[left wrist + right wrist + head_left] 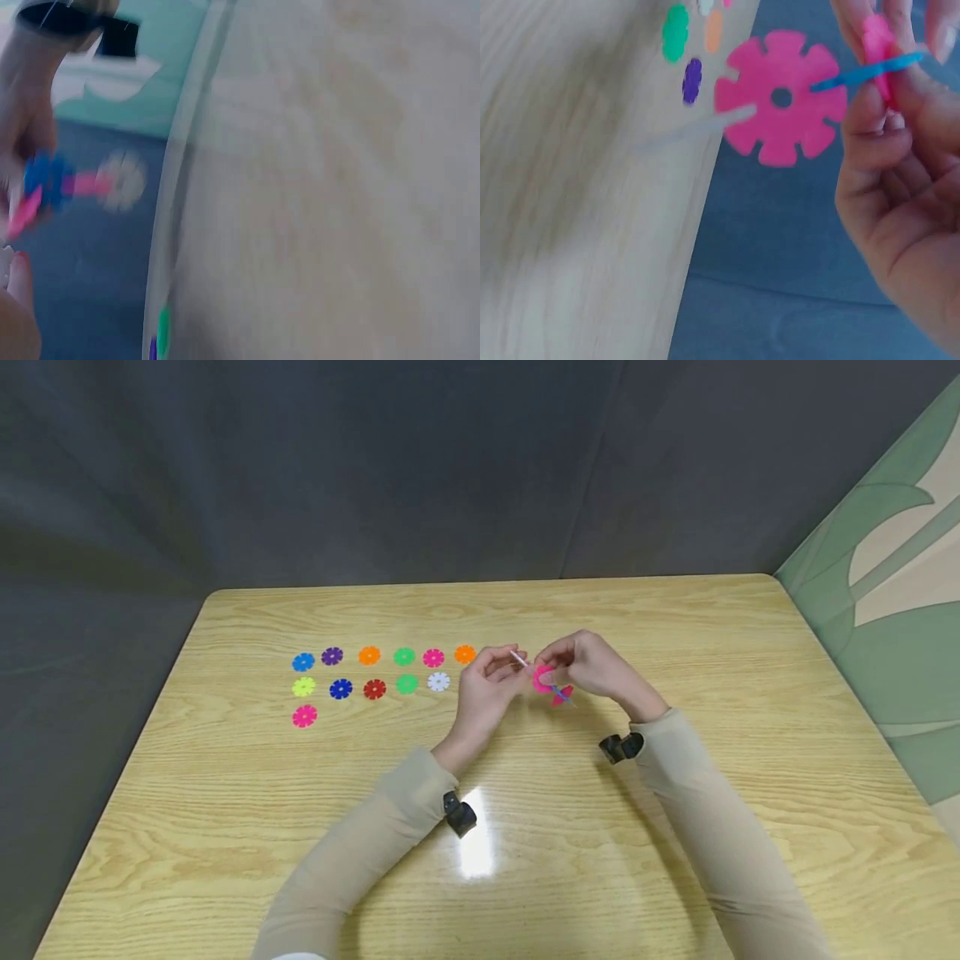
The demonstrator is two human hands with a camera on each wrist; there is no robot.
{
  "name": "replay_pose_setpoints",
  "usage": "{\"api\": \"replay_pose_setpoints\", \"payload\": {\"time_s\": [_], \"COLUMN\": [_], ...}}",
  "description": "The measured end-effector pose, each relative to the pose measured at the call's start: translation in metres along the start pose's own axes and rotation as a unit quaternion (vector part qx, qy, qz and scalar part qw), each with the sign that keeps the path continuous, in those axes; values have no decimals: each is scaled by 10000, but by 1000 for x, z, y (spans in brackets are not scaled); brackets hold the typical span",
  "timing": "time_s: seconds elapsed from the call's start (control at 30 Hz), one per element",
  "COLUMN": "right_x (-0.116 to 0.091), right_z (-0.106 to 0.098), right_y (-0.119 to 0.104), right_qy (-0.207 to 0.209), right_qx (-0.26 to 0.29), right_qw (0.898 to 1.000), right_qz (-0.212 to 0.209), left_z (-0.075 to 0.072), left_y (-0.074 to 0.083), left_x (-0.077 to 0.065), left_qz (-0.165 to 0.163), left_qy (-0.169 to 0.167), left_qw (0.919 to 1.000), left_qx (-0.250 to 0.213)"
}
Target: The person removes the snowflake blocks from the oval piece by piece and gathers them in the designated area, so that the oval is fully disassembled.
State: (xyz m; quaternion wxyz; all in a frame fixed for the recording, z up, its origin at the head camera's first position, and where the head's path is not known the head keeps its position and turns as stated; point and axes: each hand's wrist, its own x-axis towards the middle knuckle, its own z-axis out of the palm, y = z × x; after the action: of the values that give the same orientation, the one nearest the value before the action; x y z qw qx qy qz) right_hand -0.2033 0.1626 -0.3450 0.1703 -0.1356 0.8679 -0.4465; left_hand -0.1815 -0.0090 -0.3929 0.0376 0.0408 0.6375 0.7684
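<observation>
My right hand (592, 668) pinches a pink notched plastic disc (542, 679) between thumb and fingers. Slotted crosswise into it is a blue disc (866, 73). Beyond that hang a second pink disc (750, 67), facing the right wrist camera, and a white disc (123, 181). My left hand (491, 681) is close beside the right and grips another white disc (519, 657), seen edge-on from the head. In the left wrist view only the thumb (21, 281) and part of the left hand show at the lower left.
Loose notched discs lie in rows left of my hands on the wooden table (405, 877), among them an orange disc (465, 653), a white disc (438, 682) and a pink disc (304, 716). A dark cloth (375, 477) hangs behind the table's far edge.
</observation>
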Motion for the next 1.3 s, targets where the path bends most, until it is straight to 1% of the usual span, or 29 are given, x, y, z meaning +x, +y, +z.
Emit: {"api": "replay_pose_setpoints", "payload": {"time_s": [0.1, 0.17, 0.23, 0.27, 0.33, 0.4, 0.5, 0.63, 0.83, 0.9, 1.03, 1.1, 1.23, 1.3], "right_x": [-3, -3, -2, -2, -1, 0, 1, 1, 0, -1, -1, -1, 0, 0], "right_z": [-3, -4, -4, -5, -5, -5, -5, -5, -7, -7, -8, -8, -8, -8], "right_y": [1, 3, 4, 4, 5, 6, 7, 9, 11, 10, 10, 10, 11, 11], "right_qy": [-121, -180, -182, -154, -97, -62, 1, 18, 58, 74, 92, 90, 91, 96], "right_qx": [106, 290, 440, 461, 435, 385, 414, 561, 529, 494, 443, 426, 390, 355], "right_qw": [9998, 9991, 9985, 9985, 9988, 9991, 9990, 9983, 9984, 9985, 9986, 9987, 9986, 9987], "right_qz": [132, 234, 253, 240, 225, 178, 156, 126, 193, 214, 260, 278, 340, 362], "left_z": [-8, -13, -17, -18, -21, -23, -28, -36, -54, -61, -74, -81, -95, -104], "left_y": [3, 4, 6, 7, 8, 9, 12, 16, 19, 19, 20, 21, 25, 28], "left_x": [5, 7, 7, 7, 7, 6, 6, 6, 7, 7, 7, 6, 3, 2], "left_qz": [-21, -158, -318, -403, -539, -647, -717, -683, -727, -835, -1081, -1173, -1271, -1329], "left_qy": [200, 92, -154, -274, -406, -434, -432, -518, -659, -626, -452, -355, -257, -298], "left_qw": [9998, 9998, 9991, 9983, 9962, 9943, 9907, 9875, 9857, 9864, 9894, 9893, 9872, 9848], "left_qx": [-17, 80, 244, 330, 541, 732, 1074, 1320, 1367, 1267, 854, 787, 933, 1081]}}
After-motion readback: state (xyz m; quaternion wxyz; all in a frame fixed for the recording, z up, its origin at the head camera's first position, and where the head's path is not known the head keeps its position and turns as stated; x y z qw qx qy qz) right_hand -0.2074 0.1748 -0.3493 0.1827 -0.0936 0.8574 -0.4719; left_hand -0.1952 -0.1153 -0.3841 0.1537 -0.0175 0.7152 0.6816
